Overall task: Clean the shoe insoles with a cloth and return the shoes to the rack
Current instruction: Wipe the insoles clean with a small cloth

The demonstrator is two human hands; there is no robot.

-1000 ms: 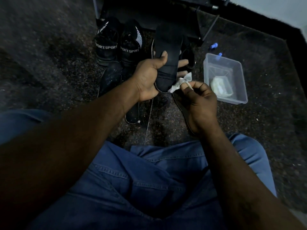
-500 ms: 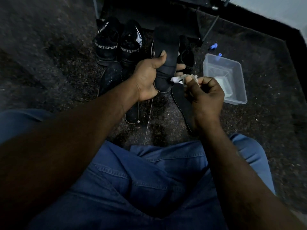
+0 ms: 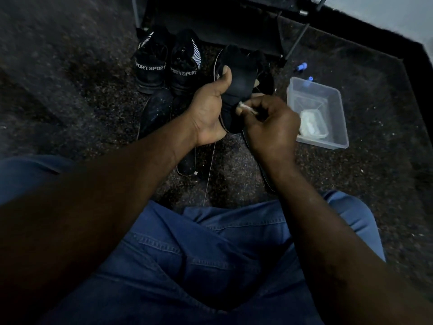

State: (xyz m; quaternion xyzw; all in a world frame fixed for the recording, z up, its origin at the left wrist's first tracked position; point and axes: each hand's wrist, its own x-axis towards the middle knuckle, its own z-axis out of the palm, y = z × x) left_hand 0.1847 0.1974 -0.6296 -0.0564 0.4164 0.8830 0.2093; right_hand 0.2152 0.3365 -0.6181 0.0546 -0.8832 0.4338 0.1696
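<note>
My left hand [image 3: 207,113] grips a black insole [image 3: 239,73] upright, thumb across its face, fingers behind it. My right hand [image 3: 269,123] pinches a small white cloth [image 3: 246,107] and presses it against the lower part of the insole. A second black insole [image 3: 260,165] lies on the carpet below my right hand, partly hidden by the wrist. A pair of black shoes marked SPORT [image 3: 168,64] stands behind my left hand. Another dark shoe [image 3: 157,111] lies on the floor under my left wrist.
A clear plastic tub [image 3: 328,141] with something white inside sits on the carpet to the right. The black shoe rack [image 3: 234,26] stands at the back. Small blue bits [image 3: 301,66] lie near the rack leg. My jeans-clad legs fill the foreground.
My right hand has slid the cloth left and down across the insole, and the cloth is now mostly hidden in my fingers. My left hand keeps its hold.
</note>
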